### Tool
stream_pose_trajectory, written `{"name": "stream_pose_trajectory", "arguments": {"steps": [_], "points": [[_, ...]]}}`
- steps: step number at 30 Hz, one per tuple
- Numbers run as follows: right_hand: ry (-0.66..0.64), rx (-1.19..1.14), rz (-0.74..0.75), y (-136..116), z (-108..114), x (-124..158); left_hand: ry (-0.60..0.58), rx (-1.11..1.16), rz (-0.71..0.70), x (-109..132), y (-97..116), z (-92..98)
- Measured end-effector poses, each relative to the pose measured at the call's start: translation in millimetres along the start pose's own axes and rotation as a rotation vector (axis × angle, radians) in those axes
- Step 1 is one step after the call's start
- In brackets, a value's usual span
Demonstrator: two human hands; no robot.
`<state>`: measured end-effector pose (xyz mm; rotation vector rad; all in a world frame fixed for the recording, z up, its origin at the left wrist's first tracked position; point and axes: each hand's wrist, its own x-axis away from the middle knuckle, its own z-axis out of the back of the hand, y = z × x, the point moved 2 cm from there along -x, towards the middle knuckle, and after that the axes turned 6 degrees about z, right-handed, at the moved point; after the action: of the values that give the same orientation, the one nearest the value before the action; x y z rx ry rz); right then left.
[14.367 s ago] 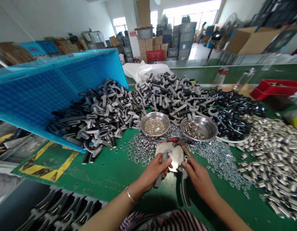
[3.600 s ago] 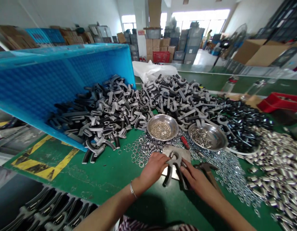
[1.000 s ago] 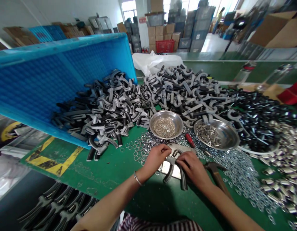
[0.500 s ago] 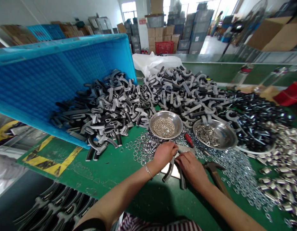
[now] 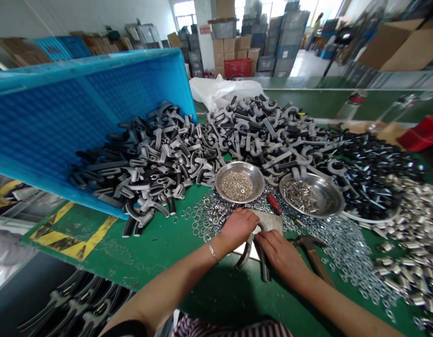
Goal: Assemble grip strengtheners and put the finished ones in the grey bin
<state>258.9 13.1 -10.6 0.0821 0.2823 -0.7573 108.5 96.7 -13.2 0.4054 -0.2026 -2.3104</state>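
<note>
Head camera: my right hand [image 5: 277, 251] is clamped on a two-legged tool [image 5: 245, 256] over the metal plate [image 5: 274, 223], halves seemingly joined, my left hand's [image 5: 239, 227] hidden grip unclear, heaped handles [image 5: 247, 124] left loose.

Silver wrist bangle [image 5: 212, 251], striped top [image 5: 230, 329]
</note>
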Motion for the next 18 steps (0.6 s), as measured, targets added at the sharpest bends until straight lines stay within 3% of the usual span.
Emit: {"name": "stream_pose_trajectory", "arguments": {"steps": [7,18], "points": [[-0.094,0.069,0.045,-17,6,21,-0.024,0.208,0.198,2,-3,4.4],[-0.096,-0.113,-0.097,-14,16,23,-0.043,0.034,0.007,0,2,4.9]]}}
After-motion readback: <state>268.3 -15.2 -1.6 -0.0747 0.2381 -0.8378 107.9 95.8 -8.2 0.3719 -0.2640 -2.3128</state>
